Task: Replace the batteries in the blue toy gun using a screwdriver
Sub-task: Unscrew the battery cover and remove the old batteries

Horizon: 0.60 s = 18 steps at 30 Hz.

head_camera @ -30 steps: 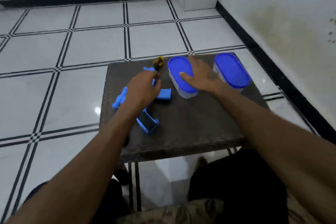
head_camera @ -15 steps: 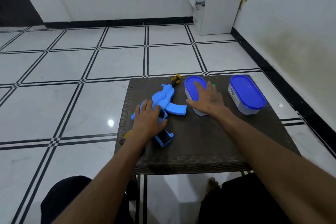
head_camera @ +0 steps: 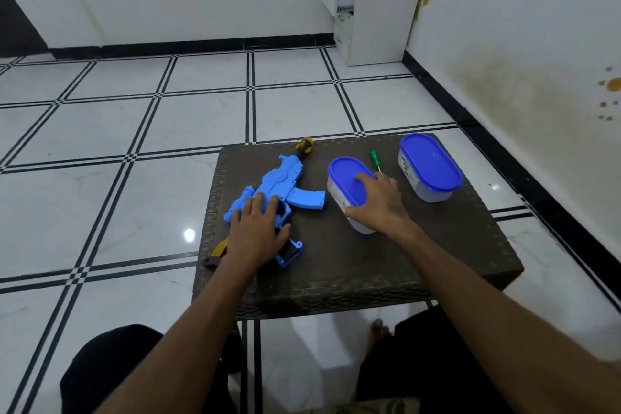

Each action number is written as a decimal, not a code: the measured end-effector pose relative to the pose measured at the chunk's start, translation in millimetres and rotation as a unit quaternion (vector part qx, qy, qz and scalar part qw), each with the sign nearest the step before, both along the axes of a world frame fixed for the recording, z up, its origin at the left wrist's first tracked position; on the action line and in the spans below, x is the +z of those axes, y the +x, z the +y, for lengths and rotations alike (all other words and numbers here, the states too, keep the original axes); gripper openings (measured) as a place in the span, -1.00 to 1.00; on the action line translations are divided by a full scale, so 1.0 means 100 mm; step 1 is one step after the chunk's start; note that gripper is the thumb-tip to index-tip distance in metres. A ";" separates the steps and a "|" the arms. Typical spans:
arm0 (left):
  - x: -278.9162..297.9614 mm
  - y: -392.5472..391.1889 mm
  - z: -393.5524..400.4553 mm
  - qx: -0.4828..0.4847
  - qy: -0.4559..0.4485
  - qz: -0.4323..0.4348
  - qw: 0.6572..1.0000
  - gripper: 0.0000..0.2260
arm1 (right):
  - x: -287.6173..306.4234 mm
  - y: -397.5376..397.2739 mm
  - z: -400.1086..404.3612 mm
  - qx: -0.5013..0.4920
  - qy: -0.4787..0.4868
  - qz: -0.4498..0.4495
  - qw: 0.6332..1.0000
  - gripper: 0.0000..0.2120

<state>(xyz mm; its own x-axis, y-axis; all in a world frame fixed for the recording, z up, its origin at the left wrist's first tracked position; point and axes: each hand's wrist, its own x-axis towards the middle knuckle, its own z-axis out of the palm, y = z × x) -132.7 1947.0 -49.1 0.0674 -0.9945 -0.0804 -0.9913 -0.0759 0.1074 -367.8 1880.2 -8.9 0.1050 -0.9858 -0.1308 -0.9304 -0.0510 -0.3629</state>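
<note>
On the table (head_camera: 353, 265): a dark woven top is seen, carrying every item below.
Blue toy gun (head_camera: 285, 183): laid flat on the left part of the table, muzzle toward the far edge, stock toward the near left corner.
Left hand (head_camera: 257, 232): laid flat on the gun's rear body, fingers straight and spread; nothing is gripped.
Right hand (head_camera: 378, 200): placed over the near container (head_camera: 346, 191), fingers extended on its blue lid, thumb against its near side; whether the container is actually clasped cannot be told.
Far container (head_camera: 428, 166): stood toward the far right, lid on, apart from the near one.
Green screwdriver (head_camera: 374, 158): laid between the two containers.
Yellow-black handle (head_camera: 304, 144): seen at the far edge, just beyond the muzzle; possibly a second screwdriver.
</note>
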 end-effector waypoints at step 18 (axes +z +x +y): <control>-0.06 -0.04 0.02 0.001 -0.002 -0.020 1.000 -0.33 | -0.18 -1.19 0.76 -0.093 -0.089 0.014 0.992 -0.31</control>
<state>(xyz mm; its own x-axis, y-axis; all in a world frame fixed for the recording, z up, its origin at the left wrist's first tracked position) -136.4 1949.1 -55.6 0.0719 -0.9946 -0.0744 -0.9948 -0.0769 0.0671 -486.7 1956.1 -26.5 -0.0812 -0.9956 0.0471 -0.9395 0.0607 -0.3371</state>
